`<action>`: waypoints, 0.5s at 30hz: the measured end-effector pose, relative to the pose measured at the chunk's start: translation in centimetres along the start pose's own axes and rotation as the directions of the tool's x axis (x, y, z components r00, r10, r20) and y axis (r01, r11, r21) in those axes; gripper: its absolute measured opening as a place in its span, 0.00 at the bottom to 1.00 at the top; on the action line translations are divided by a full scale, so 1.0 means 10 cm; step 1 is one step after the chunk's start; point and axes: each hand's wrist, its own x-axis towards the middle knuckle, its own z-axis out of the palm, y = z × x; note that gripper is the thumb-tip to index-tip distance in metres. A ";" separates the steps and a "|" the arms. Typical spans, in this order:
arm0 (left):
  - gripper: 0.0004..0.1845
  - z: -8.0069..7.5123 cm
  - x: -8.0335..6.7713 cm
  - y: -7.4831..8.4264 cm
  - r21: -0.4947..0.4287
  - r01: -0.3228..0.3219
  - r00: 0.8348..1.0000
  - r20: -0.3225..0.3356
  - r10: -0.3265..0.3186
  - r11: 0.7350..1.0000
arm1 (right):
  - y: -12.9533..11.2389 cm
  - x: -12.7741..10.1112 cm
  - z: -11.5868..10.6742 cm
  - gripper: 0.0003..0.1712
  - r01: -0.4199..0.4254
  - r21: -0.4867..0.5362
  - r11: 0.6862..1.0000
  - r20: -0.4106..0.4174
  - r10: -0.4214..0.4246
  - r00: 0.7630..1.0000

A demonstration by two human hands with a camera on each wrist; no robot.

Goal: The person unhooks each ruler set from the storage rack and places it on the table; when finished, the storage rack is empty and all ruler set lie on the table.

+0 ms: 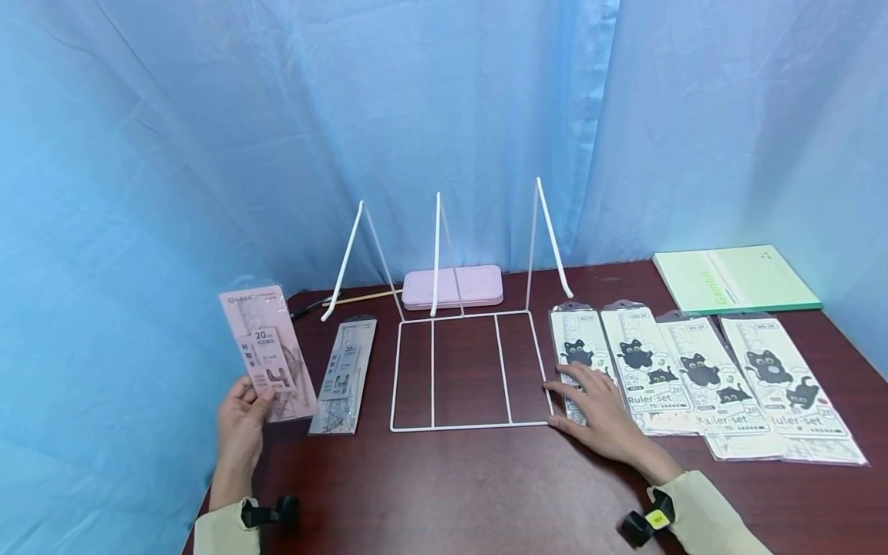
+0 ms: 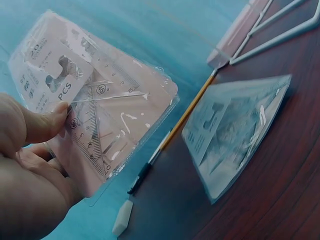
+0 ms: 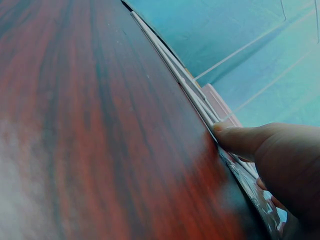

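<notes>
My left hand (image 1: 241,420) pinches a pink packaged ruler set (image 1: 267,351) by its lower left edge, thumb in front, and holds it up at the left of the table. Clear triangles and rulers show through its plastic in the left wrist view. Just right of it lies a grey-white packaged ruler set (image 1: 344,375). A white wire rack (image 1: 472,425) with three tall bent prongs stands in the middle. My right hand (image 1: 600,408) touches the rack's front right corner with relaxed, spread fingers, partly covering a black-cat ruler set (image 1: 574,331).
Several more cat-printed ruler sets (image 1: 652,370) lie in a row at the right. Behind them is a green book (image 1: 735,277). A pink case (image 1: 479,285) sits behind the rack, with a pencil (image 1: 361,296) and a black pen (image 2: 142,176) to its left. A white eraser (image 2: 123,218) lies near the pen.
</notes>
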 end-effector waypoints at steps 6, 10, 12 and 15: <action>0.16 -0.04 0.10 -0.04 0.092 0.062 0.998 0.005 -0.063 0.994 | 0.00 0.00 0.00 0.30 -0.003 0.003 1.000 0.000 0.003 1.000; 0.17 -0.06 0.14 -0.08 0.134 0.105 0.994 0.009 -0.107 0.985 | 0.00 0.00 0.00 0.30 0.001 0.004 1.000 -0.005 -0.001 1.000; 0.18 -0.07 0.16 -0.11 0.157 0.130 0.991 0.008 -0.133 0.979 | 0.00 0.00 0.00 0.30 0.005 0.004 1.000 -0.007 -0.005 1.000; 0.21 -0.10 0.20 -0.14 0.192 0.152 0.987 0.018 -0.159 0.969 | 0.00 0.01 0.01 0.30 0.009 0.008 1.000 -0.009 -0.009 1.000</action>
